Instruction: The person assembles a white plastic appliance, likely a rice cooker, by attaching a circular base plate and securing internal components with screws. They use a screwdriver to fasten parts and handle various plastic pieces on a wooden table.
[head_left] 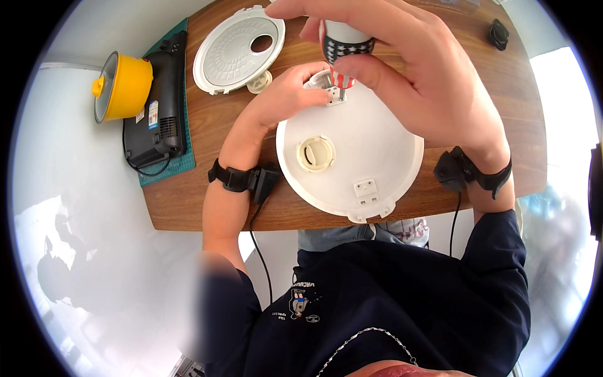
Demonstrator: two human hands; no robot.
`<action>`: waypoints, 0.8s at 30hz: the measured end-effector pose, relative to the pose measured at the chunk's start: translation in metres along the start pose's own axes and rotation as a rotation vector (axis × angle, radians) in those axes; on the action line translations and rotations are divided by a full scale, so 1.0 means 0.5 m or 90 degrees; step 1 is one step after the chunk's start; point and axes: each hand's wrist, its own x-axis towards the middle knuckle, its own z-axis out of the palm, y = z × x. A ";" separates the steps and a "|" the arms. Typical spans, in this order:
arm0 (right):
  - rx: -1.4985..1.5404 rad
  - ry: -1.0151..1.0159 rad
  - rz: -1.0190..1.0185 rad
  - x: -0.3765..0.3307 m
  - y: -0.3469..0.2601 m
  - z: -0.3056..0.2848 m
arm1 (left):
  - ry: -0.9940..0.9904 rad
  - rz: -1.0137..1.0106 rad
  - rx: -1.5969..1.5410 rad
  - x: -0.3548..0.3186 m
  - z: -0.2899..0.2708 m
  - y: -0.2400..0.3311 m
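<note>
A white round plastic cover (364, 151) lies inner side up near the table's front edge. My left hand (292, 97) grips its far rim, the thumb lying beside a small white bracket (337, 96) there. In my right hand (408, 69) is a screwdriver (343, 78) with a star-and-stripe patterned handle. It stands nearly upright, its shaft pointing down at the bracket. Whether the tip sits in a screw is too small to tell. The cover also bears a cream round cap (316, 154) and a second bracket (366, 192) by the near rim.
A second white round lid (239, 50) with a dark hole rests at the far left. Beyond it, a yellow pot (129, 87) sits by a black appliance (157, 119) on a green mat (182, 171). A small black object (499, 34) lies far right. Cabled black straps circle both wrists.
</note>
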 end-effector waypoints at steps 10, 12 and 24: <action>-0.291 0.012 0.176 0.001 -0.016 0.018 | 0.030 0.030 0.061 0.013 -0.003 -0.022; -0.236 -0.027 0.196 0.010 -0.027 0.011 | 0.035 0.054 0.066 0.019 -0.008 -0.036; -0.255 0.127 0.091 -0.024 0.020 0.047 | 0.007 -0.035 -0.018 0.014 -0.002 -0.011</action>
